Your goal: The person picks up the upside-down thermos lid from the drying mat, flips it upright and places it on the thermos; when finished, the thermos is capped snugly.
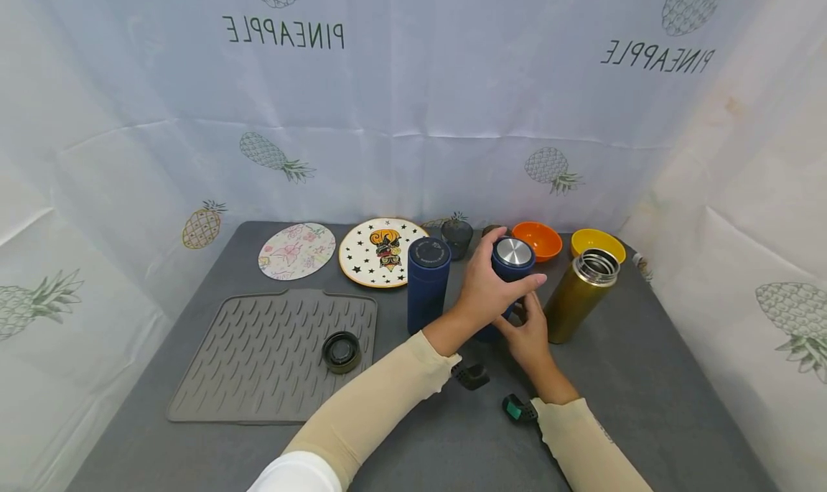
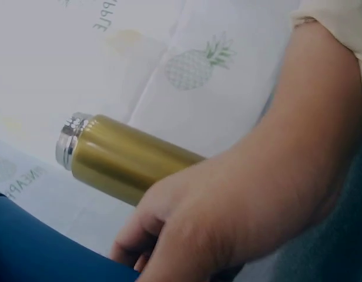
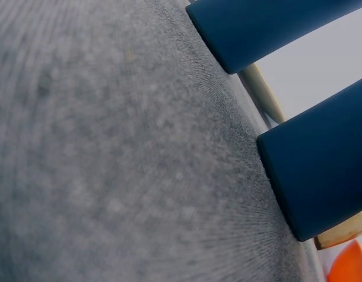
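Observation:
A dark blue thermos with a silver-topped lid stands upright on the table, and both hands are on it. My left hand grips it around the lid from the left, thumb on the near side. My right hand holds the body lower down; its curled fingers also show in the left wrist view. In the right wrist view the thermos base rests on the grey surface. Left of it stands a second blue thermos with a dark top. To the right, a gold thermos stands lidless, its steel mouth exposed.
A grey drying mat lies at left with a dark round lid on it. Along the back are a floral oval mat, a patterned plate, a dark cup, an orange bowl and a yellow bowl.

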A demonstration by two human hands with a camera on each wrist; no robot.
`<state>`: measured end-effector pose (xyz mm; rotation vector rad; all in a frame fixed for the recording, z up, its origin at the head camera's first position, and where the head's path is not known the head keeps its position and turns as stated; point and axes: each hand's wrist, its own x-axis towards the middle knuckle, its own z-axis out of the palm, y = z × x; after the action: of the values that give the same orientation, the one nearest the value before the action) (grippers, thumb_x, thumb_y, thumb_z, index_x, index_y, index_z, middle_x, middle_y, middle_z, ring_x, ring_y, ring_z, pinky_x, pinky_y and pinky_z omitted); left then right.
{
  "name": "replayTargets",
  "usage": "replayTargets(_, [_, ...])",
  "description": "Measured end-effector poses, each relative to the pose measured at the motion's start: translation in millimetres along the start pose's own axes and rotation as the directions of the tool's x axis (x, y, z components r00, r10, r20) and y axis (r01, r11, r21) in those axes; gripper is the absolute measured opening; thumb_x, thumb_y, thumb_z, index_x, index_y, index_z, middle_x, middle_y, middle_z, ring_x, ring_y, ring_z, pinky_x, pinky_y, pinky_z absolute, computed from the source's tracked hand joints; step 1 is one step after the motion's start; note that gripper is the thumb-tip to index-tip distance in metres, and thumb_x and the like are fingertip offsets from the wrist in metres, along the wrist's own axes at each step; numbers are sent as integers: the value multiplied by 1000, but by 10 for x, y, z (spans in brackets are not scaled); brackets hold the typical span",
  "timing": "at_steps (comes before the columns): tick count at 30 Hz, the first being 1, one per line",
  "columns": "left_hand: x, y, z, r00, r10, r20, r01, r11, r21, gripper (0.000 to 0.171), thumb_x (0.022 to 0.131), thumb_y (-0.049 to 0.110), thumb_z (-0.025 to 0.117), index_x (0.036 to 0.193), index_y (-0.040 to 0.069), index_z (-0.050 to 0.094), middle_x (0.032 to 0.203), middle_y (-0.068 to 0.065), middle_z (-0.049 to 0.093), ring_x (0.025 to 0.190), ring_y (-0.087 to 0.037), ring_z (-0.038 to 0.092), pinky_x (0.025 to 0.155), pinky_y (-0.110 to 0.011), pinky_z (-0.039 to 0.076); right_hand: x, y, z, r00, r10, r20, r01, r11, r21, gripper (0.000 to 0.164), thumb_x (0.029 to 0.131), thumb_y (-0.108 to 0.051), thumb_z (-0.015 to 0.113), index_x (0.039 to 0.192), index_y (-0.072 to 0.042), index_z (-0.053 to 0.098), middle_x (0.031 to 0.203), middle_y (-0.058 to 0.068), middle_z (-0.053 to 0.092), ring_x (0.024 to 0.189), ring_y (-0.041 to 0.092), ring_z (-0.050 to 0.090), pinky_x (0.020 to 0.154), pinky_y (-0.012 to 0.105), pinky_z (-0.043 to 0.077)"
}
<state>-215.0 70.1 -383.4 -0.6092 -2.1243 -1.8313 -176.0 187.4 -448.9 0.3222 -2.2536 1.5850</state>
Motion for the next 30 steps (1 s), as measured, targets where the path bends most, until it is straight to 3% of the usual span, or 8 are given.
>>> replayTargets(6, [29, -33, 27, 998, 18, -54, -19, 1000, -10, 82, 76, 34, 84, 143, 19, 38, 130, 0, 51, 110, -9, 53, 88, -26, 48, -14, 17, 15, 1000, -15, -13, 15, 1000, 18, 58, 80, 1, 77, 131, 6, 50, 121, 19, 51, 107, 8, 48, 98, 55, 41])
replayTargets(14, [-80, -35, -74, 991, 73, -109, -68, 997, 47, 76, 78, 31, 83, 139, 13, 42, 132, 0, 46, 113, -11, 47, 93, -30, 45, -6, 27, 25, 999, -27, -22, 27, 1000, 8, 55, 80, 1, 78, 128, 6, 53, 119, 17, 53, 107, 9, 49, 97, 41, 44])
replayTargets(17, [-104, -23, -98, 989, 93, -116, -86, 994, 63, 74, 79, 30, 82, 139, 13, 42, 132, -2, 45, 115, -11, 47, 97, -31, 44, 4, 19, 21, 1000, -19, -21, 19, 1000, 9, 53, 80, 1, 78, 127, 7, 52, 120, 16, 52, 108, 7, 48, 97, 42, 44])
replayTargets(21, [-143, -13, -119, 985, 116, -130, -107, 991, 74, 72, 80, 30, 81, 138, 12, 43, 130, -3, 46, 117, -12, 48, 99, -33, 43, 20, 220, 28, 1000, 7, -9, -7, 1000, 8, 56, 80, 1, 78, 129, 3, 52, 122, 15, 51, 112, 13, 48, 100, 45, 42])
replayTargets(24, [-171, -17, -131, 982, 127, -137, -119, 991, 66, 68, 82, 29, 80, 137, 12, 44, 129, -3, 47, 118, -12, 48, 100, -33, 42, 26, 393, 37, 1000, 9, -9, -9, 1000, 14, 58, 81, -2, 79, 132, -1, 52, 124, 12, 51, 114, 19, 48, 101, 40, 41])
replayTargets(30, [-194, -20, -150, 979, 143, -147, -138, 990, 42, 64, 84, 26, 79, 136, 11, 45, 129, -2, 52, 119, -12, 49, 101, -33, 40, 24, 419, 37, 1000, -5, -13, 6, 1000, 20, 58, 83, -10, 79, 134, -6, 52, 124, 5, 51, 114, 17, 47, 102, 38, 41])
